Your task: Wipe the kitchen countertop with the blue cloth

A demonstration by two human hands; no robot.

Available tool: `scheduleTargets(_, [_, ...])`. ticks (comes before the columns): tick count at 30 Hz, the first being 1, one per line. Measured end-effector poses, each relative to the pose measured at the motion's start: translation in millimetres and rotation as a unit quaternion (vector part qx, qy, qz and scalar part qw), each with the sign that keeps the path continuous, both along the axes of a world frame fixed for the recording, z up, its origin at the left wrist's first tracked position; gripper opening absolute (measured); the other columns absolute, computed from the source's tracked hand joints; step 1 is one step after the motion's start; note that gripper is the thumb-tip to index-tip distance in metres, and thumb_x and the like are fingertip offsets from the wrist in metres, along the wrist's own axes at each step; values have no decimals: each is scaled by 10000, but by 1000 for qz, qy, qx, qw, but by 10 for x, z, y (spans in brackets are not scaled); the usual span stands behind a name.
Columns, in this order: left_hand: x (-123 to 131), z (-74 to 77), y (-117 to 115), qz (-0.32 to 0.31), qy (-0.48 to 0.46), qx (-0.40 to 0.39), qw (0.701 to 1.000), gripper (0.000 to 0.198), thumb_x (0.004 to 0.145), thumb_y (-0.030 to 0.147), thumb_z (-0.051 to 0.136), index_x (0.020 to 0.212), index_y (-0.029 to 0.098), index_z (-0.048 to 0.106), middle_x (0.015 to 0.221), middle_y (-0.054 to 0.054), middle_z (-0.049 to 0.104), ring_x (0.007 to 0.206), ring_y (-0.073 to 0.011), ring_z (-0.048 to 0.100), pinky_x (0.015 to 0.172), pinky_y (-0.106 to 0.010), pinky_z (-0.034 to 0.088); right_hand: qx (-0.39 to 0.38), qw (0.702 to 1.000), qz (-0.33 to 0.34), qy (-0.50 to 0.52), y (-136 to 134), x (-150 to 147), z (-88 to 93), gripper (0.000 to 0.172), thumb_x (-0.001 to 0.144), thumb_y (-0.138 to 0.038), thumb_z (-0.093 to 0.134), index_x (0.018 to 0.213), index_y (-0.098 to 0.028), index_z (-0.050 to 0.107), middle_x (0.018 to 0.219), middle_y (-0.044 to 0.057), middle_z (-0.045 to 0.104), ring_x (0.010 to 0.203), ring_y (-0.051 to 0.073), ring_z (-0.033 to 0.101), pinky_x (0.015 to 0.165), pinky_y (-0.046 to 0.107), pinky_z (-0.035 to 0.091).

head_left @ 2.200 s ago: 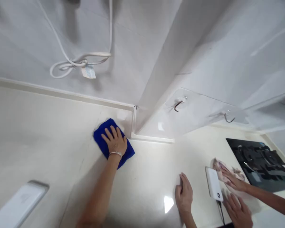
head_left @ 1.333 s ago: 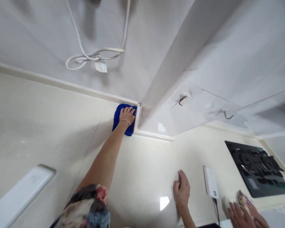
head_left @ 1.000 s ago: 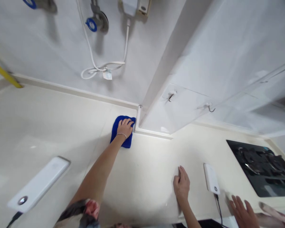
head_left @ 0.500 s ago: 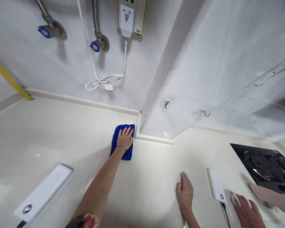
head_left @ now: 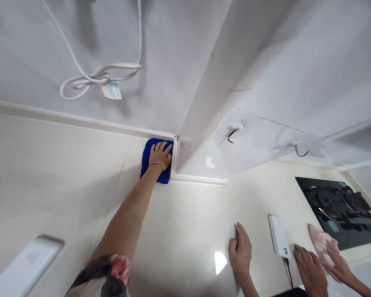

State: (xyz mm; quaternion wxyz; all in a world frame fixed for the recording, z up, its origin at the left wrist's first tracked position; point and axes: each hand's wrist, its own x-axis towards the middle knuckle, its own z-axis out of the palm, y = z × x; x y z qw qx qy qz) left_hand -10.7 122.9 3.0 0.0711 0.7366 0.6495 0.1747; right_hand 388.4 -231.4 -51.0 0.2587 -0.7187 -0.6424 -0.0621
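1. As the left hand spreads over it, the blue cloth lies in the table's corner, long axis toward the wall.
2. The right hand, loosely curled, contents unclear, sits well apart.

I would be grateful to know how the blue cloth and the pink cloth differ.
The blue cloth is deep blue; the pink cloth is pale. The blue cloth lies under the left hand, while the pink cloth is by the black hob under a co-worker's hand. Both are on the counter.
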Motion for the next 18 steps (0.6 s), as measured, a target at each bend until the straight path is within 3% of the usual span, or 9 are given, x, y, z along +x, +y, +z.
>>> scheduleTargets(12, [17,-19,41,12,-41,23,999,499,929,239,448,1387,259,646,1519,-73,526,1443,-293,390,1265,-534,234,10,1000,0,2,13,-16,32,465,987,-232,383,1412,-149,552,1407,182,606,1310,300,574,1083,562,488])
scheduleTargets(18, [8,-79,-297,13,-55,52,997,471,926,228,458,1345,233,673,1469,-99,559,1405,-300,432,1260,-546,245,13,1000,0,3,5,0,21,465,986,-248,386,1413,-159,549,1408,171,606,1314,297,564,1102,558,459])
